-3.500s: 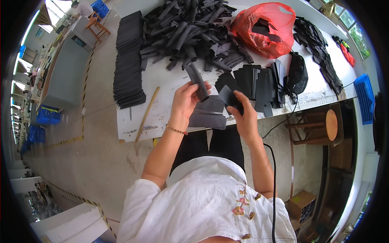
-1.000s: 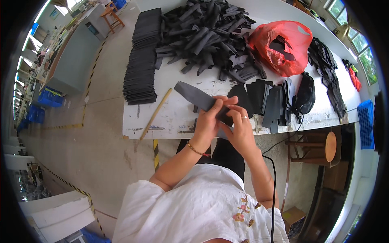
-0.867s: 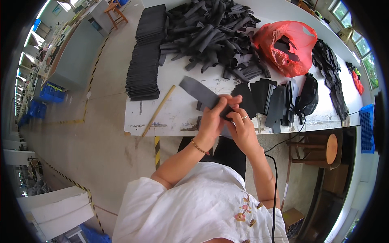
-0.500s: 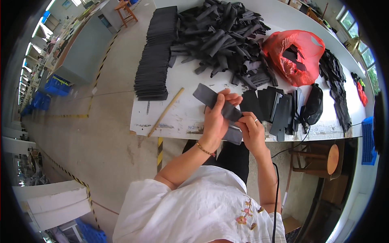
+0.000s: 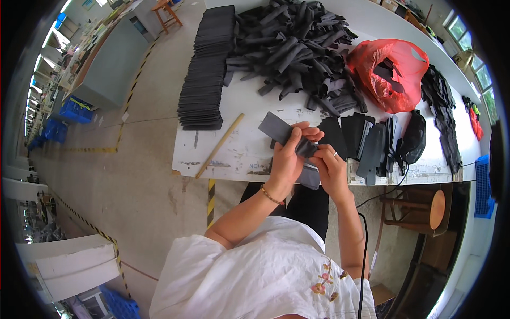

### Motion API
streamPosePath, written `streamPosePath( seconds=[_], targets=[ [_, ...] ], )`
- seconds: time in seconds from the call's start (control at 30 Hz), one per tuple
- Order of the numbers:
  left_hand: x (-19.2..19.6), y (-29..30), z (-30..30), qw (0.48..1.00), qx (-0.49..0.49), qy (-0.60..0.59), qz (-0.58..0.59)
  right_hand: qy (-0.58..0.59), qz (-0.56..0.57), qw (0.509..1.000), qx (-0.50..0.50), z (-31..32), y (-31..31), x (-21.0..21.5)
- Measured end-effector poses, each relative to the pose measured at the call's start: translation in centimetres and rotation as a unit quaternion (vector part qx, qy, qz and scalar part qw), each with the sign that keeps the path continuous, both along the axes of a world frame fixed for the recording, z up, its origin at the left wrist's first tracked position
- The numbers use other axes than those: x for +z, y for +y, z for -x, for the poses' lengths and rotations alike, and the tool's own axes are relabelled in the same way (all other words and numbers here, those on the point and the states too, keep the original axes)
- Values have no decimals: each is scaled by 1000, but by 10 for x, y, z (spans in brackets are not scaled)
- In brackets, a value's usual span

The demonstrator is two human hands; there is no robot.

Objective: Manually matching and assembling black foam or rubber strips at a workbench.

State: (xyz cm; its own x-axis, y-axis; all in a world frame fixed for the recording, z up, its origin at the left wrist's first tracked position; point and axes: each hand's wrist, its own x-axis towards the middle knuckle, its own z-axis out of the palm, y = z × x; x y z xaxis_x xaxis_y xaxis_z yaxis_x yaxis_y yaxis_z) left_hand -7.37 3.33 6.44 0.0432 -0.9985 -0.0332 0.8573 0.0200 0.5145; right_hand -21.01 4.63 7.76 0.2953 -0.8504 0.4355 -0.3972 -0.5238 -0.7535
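Observation:
Between my two hands, above the table's front edge, is a dark grey fabric strip (image 5: 274, 127). My left hand (image 5: 289, 157) is closed on its middle, thumb on top, with one end sticking out to the upper left. My right hand (image 5: 330, 169), wearing a ring, pinches the other end with thumb and fingers. Another grey strip (image 5: 308, 177) lies at the table edge below, partly hidden by my hands. Just beyond my right hand several flat black pieces (image 5: 371, 151) lie in an overlapping row.
A neat stack of black strips (image 5: 201, 80) stands at the left, beside a loose heap (image 5: 289, 45). A red plastic bag (image 5: 390, 80) holds dark pieces. A wooden stick (image 5: 219, 146), a black pouch (image 5: 412, 139) and a stool (image 5: 436, 210) are around the white table (image 5: 239, 135).
The strip's right part now looks bent or bunched between my hands, where it lay flatter before. Both hands stay in nearly the same place, slightly further right.

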Motion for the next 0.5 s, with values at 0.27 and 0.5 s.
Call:
streamPosePath(
  seconds=[0.27, 0.5],
  targets=[
    [-1, -4, 0, 1000, -18, -8, -11, 6, 9, 1000, 6, 2, -5, -1],
    [14, -14, -4, 997, 36, -54, 36, -338, -185, 912, -140, -30, 8, -18]
  ],
)
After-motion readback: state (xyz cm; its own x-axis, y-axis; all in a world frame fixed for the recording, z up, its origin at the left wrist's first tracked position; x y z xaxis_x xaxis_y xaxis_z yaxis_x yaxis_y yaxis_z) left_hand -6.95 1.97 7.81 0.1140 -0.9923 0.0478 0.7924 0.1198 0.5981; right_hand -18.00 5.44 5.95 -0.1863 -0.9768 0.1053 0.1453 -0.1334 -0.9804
